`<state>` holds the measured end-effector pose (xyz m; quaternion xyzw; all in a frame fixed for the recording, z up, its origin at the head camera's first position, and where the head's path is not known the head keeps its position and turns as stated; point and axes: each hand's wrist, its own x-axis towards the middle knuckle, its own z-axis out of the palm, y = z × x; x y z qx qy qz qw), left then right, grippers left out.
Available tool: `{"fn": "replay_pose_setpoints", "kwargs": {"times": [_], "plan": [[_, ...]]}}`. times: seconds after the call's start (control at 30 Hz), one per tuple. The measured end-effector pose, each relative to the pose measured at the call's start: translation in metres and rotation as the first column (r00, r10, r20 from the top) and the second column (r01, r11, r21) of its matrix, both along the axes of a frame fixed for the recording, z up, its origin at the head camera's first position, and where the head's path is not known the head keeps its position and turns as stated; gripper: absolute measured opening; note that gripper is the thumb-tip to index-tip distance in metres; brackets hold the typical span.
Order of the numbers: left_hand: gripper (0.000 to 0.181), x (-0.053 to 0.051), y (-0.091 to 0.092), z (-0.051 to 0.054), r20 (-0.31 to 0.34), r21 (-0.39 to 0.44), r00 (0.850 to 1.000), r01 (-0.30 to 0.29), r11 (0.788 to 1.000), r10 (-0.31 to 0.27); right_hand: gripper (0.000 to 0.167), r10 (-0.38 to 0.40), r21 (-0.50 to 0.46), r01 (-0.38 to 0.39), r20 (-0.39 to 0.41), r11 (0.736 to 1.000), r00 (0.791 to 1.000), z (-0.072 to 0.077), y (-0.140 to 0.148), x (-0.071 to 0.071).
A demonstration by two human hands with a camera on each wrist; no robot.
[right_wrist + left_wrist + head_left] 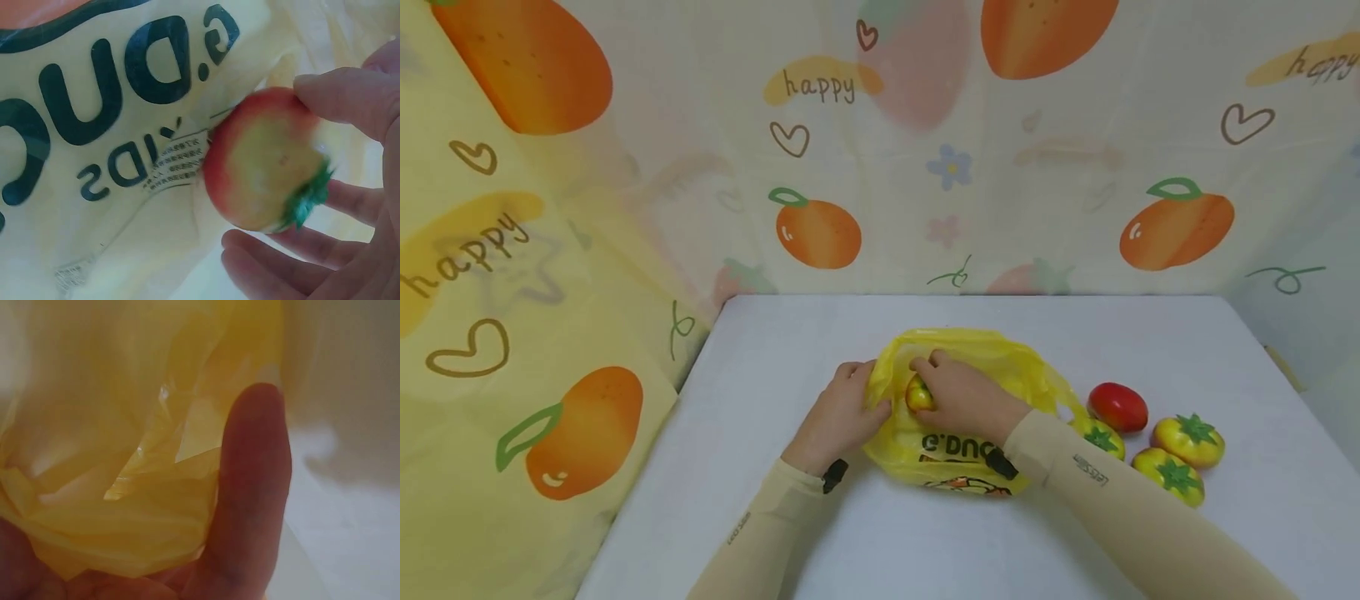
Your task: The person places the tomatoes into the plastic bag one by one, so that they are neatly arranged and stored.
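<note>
A yellow plastic bag (955, 475) with dark lettering lies open on the table. My left hand (842, 417) grips its left edge; in the left wrist view the thumb (253, 487) presses along the yellow film (125, 531). Over the bag's opening, my right hand (966, 398) holds a yellow-red toy tomato (917, 395). The right wrist view shows this tomato (262, 159) with its green leaf top, between the thumb and fingers of the right hand (350, 187), with the printed bag (137, 206) behind it.
Right of the bag, on the white table (737, 358), lie a red oval fruit (1117, 407) and several yellow tomatoes with green tops, among them one at the right (1189, 442) and one nearer the front (1168, 475). A printed cloth (910, 192) hangs behind the table.
</note>
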<state>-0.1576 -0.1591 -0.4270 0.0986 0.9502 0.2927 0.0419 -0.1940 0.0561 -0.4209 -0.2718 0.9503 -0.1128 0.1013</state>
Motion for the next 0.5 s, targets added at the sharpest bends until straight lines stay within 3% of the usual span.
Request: {"fn": "replay_pose_setpoints", "kwargs": {"times": [0.2,0.5], "plan": [[0.063,-0.001,0.002,0.000,-0.006,-0.007,1.000,-0.012,1.000,0.012,0.076,-0.017,-0.033,0.017,-0.022,0.999,1.000,0.017,0.011,0.013],[0.064,-0.003,0.000,-0.002,-0.013,0.000,1.000,-0.013,1.000,0.013,0.070,-0.083,-0.084,0.076,-0.087,0.994,0.993,0.050,0.051,0.049]]}}
